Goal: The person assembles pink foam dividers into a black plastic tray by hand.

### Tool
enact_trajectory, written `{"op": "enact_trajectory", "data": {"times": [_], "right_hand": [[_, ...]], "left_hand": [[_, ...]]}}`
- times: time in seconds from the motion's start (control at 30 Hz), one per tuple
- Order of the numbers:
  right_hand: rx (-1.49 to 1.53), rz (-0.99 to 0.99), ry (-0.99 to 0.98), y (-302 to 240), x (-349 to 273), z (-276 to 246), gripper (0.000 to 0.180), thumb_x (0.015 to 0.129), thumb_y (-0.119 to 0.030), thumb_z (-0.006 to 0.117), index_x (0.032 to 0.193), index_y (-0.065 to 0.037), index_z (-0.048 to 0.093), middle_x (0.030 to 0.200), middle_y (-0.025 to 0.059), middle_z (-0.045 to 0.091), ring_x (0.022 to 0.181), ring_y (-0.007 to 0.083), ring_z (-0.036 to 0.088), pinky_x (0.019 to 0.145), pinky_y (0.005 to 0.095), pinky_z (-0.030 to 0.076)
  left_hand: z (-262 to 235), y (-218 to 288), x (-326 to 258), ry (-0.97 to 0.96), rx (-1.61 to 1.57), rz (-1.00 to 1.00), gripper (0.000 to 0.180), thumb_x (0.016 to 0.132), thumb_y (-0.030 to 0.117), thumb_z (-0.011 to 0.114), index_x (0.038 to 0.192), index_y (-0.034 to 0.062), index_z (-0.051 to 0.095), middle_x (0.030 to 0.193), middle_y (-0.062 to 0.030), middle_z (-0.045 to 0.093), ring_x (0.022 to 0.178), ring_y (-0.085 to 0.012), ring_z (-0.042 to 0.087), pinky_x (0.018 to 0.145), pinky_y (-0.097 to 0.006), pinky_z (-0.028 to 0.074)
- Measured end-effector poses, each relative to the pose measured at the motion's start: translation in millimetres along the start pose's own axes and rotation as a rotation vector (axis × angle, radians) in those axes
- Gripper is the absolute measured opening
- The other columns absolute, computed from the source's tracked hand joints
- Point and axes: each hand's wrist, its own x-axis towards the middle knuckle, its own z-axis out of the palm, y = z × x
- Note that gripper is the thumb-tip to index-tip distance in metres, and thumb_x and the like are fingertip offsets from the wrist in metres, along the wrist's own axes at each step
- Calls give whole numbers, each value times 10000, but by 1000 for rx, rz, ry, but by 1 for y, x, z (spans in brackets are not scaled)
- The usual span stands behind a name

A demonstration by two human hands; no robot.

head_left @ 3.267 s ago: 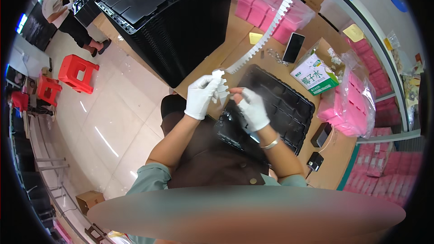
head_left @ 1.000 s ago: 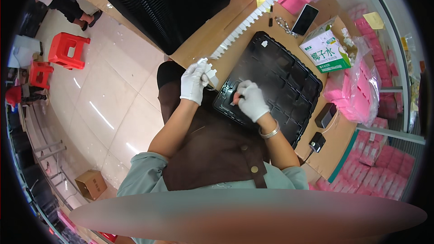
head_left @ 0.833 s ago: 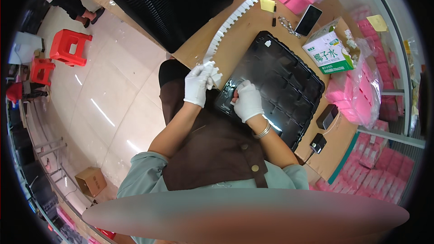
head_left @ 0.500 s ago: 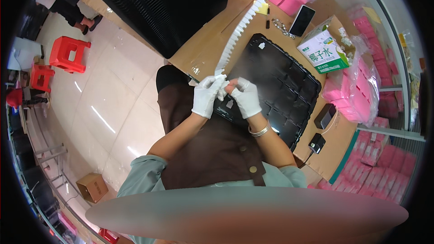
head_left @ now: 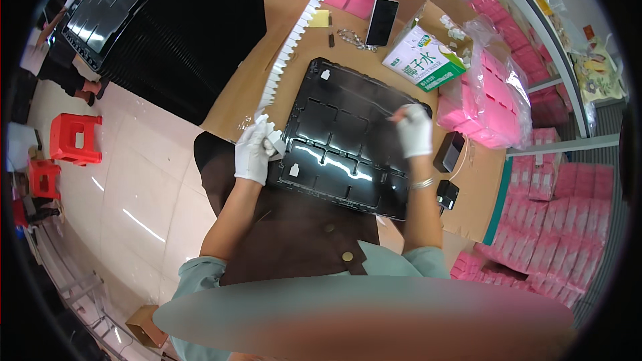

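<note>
2 gloved hands: left pinching white strip, right fingertips pinched over black tray.

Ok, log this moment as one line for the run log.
left hand: holds end of white strip at black tray left edge | right hand: fingers on tray's far right compartment | small white pieces sit in tray

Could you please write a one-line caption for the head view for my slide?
Gloved left hand holds a white strip beside a black tray; gloved right hand reaches over its far edge.
</note>
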Motion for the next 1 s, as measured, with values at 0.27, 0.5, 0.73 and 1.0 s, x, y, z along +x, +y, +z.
{"op": "enact_trajectory", "data": {"times": [0.27,0.5,0.73,1.0], "right_hand": [[-477,248,-312,127,41,-20,160,648,-64,714,755,-4,611,910,197,585,800,323,607,689,390,486],[-553,258,-132,45,37,-5,441,632,-165,793,965,-10,548,969,181,584,884,328,614,735,377,517],[714,230,-531,-114,-58,86,133,744,7,639,869,-20,602,767,21,594,678,81,556,629,228,461],[858,214,-246,-121,-83,95,92,726,41,628,785,-24,603,745,11,570,671,92,530,599,217,426]], "left_hand": [[19,-8,-11,-3,63,5,247,901,174,564,1055,-19,578,829,-75,607,544,-58,494,450,-175,360],[27,-17,-24,-32,294,62,213,886,176,582,978,-14,611,599,-18,541,459,-53,465,423,-183,370],[34,-12,-36,-68,302,130,179,886,153,576,925,-20,602,632,-23,559,472,-60,481,419,-194,389],[29,-20,-34,-80,51,-123,193,884,194,586,903,2,596,613,-24,534,448,-77,462,424,-201,383]]}}
